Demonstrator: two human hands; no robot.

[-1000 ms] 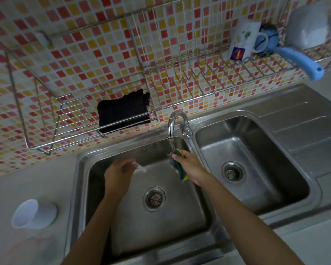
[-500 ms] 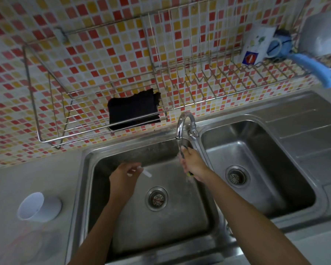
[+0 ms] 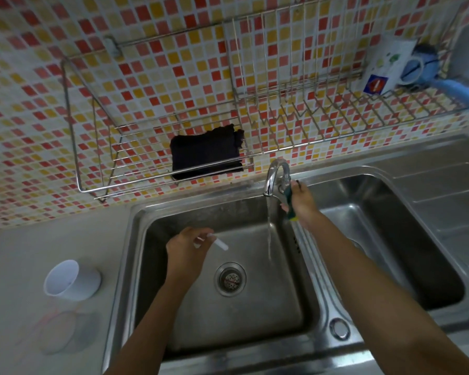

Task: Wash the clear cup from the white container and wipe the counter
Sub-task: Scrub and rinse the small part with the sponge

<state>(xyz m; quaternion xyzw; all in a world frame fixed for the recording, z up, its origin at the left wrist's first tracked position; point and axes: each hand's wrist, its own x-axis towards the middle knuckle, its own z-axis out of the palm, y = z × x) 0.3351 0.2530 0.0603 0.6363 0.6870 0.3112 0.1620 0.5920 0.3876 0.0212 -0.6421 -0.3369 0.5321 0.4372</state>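
Note:
My left hand (image 3: 186, 250) is over the left sink basin (image 3: 255, 320) and pinches a small pale tube-like piece (image 3: 221, 243); I cannot make out what it is. My right hand (image 3: 303, 204) grips a green and yellow sponge (image 3: 290, 205) right beside the base of the tap (image 3: 275, 174). A thin stream of water (image 3: 269, 234) falls from the spout into the basin. A white container (image 3: 68, 280) lies on its side on the counter to the left. In front of it sits a faint clear item (image 3: 63, 331) with red lines.
A black cloth (image 3: 206, 151) hangs in the wire rack (image 3: 92, 147) on the tiled wall. A white mug (image 3: 387, 69) and a blue-handled utensil (image 3: 466, 96) rest on the rack's right part. The right basin (image 3: 377, 239) and a ribbed drainboard (image 3: 450, 190) lie to the right.
My right hand has moved with the sponge from under the spout up to the tap's base. A steady stream of water now runs. My left hand has stayed over the basin.

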